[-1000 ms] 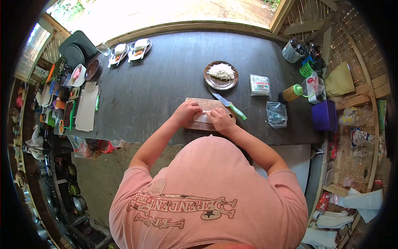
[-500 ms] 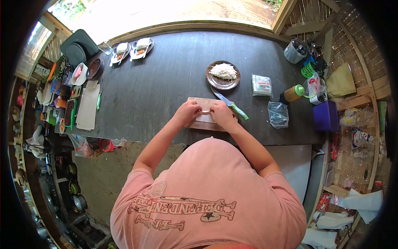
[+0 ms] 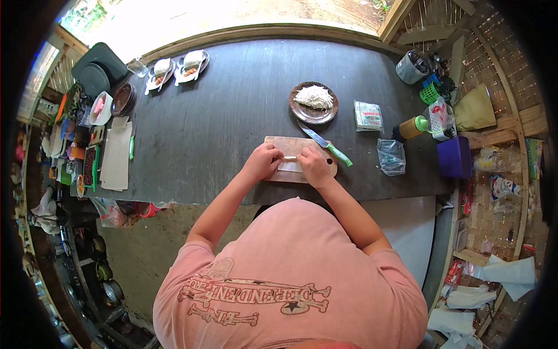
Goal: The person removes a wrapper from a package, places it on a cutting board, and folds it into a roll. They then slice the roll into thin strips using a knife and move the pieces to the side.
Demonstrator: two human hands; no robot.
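1. Looking down in the head view, the left hand (image 3: 264, 161) and the right hand (image 3: 314, 166) meet over a light brown rectangular wooden cutting board (image 3: 278, 142). The board sits near the front edge of a dark wooden table (image 3: 232, 110).
2. Both hands have their fingers curled in. Each pinches one end of a small white roll (image 3: 289, 157), which spans the gap between them just over the board.
3. A thin pale sheet (image 3: 289, 167) lies on the board beneath the roll.
4. A knife with a green plastic handle (image 3: 326, 146) lies slanted across the board's far right corner, its blade pointing away from the person.
5. Beyond the knife sits a round brown plate (image 3: 308, 118) carrying white shredded food (image 3: 314, 96). A crumpled clear plastic bag (image 3: 390, 156) lies to the right of the board.
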